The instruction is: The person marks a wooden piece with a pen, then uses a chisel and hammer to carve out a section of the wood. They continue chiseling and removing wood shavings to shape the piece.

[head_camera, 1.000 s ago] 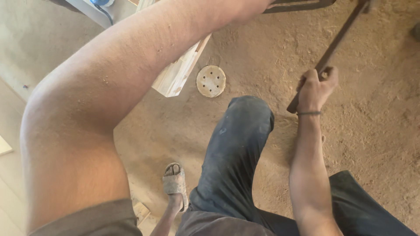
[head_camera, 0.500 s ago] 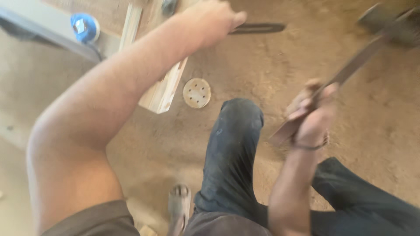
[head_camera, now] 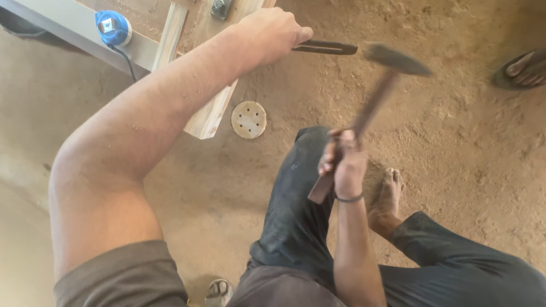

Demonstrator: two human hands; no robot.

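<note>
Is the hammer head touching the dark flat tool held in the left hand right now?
No. The hammer in the right hand is raised, its blurred head apart from the dark flat tool gripped by the left hand.

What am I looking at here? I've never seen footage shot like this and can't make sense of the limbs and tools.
The one view comes from a camera worn on a person's head, looking down at their own arms and legs. Their left hand reaches forward and grips a dark flat metal tool beside a wooden board. Their right hand holds a hammer by its handle, head raised and blurred. The ground is sandy dirt. On it lies a round disc with holes. A blue tape measure sits on a grey beam. Another person's sandalled foot shows at the right edge.
</note>
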